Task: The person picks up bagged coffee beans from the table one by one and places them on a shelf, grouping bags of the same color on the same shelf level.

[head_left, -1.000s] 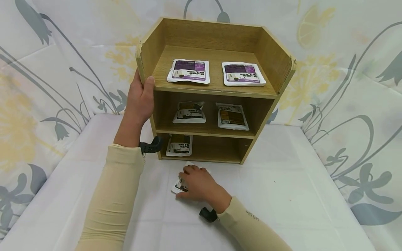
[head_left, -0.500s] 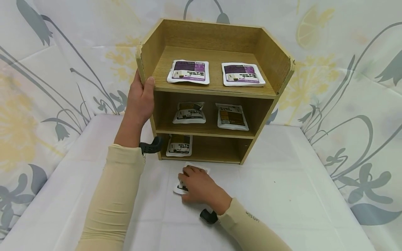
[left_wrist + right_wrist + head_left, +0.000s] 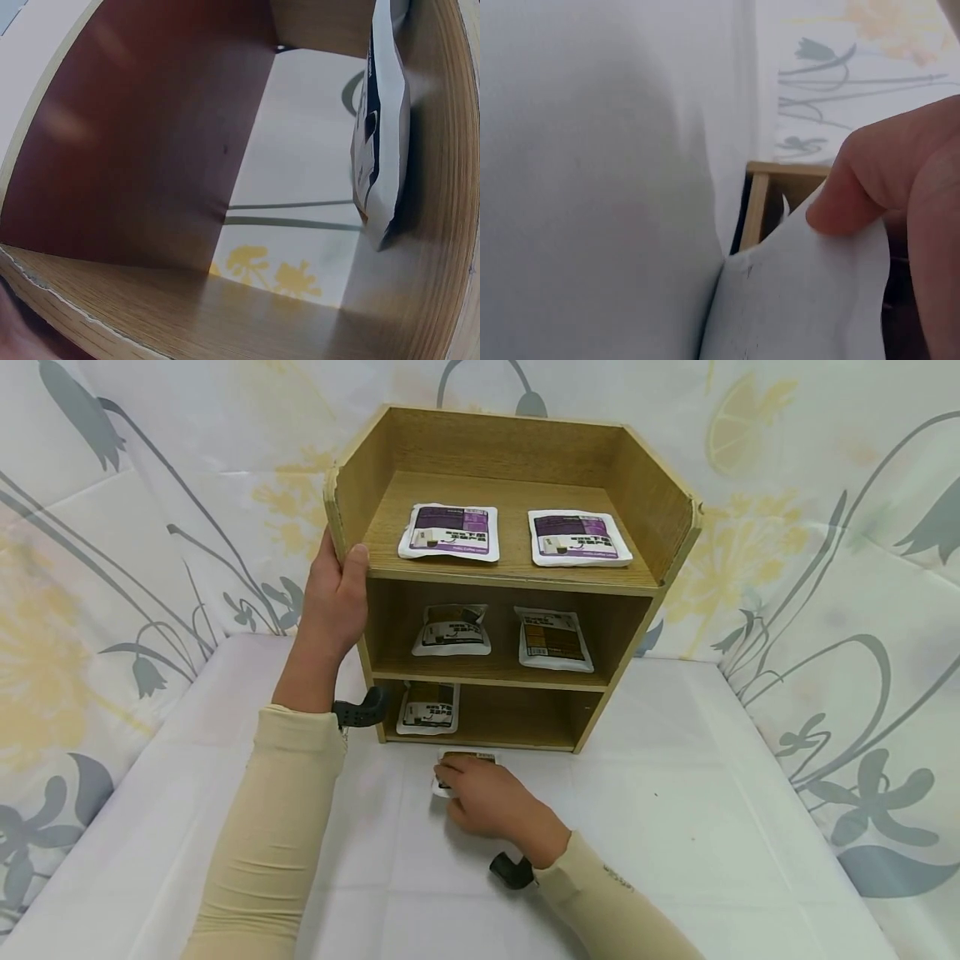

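Observation:
My left hand grips the left side panel of a small wooden shelf, thumb in front. My right hand pinches a brown-and-white coffee packet just in front of the bottom shelf, mostly covering it. In the right wrist view the thumb presses on the white back of the packet, which is tilted up off the cloth. One brown packet lies on the bottom shelf at left. Two brown packets are on the middle shelf. Two purple packets lie on top.
A white cloth covers the table under the shelf. Floral fabric hangs behind and at both sides. In the left wrist view a packet stands close along one wooden board of the unit.
My right hand has drawn its fingers in on the packet and moved it slightly right and toward the shelf. The packet's near edge has come up. My left hand stays in place.

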The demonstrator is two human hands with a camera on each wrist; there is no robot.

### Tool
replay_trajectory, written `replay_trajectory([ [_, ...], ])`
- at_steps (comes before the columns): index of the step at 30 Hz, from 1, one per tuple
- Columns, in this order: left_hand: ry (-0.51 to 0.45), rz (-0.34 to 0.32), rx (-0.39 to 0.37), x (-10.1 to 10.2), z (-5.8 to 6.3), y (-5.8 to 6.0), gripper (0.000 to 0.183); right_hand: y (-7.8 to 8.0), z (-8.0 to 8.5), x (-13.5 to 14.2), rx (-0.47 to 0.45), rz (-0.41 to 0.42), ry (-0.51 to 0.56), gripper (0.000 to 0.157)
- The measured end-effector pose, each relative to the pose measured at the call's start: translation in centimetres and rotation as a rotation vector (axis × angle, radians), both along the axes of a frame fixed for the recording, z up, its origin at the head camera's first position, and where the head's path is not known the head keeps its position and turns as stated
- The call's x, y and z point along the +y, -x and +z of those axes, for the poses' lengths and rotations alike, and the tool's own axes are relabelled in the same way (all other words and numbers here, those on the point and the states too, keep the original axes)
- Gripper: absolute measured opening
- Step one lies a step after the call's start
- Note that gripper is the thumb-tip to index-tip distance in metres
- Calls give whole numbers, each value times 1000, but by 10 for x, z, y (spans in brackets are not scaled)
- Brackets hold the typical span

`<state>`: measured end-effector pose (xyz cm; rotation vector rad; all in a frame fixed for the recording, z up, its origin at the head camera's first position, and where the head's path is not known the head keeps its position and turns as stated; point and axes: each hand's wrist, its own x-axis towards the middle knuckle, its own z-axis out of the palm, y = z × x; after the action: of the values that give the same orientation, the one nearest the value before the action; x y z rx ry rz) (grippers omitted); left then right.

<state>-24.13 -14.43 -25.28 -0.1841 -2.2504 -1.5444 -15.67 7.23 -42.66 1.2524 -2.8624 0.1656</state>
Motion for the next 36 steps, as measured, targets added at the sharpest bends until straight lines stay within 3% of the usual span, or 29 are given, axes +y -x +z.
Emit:
replay_trajectory([
  [9,-2,-6,16,1,-1,0,51,2,7,10,14,-1,34,41],
  [20,0,0,18,1,-1,0,51,2,16,21,150,5,37,39],
  [36,-3,0,5,1,0,-1,51,8,26,38,207,17,116,35],
])
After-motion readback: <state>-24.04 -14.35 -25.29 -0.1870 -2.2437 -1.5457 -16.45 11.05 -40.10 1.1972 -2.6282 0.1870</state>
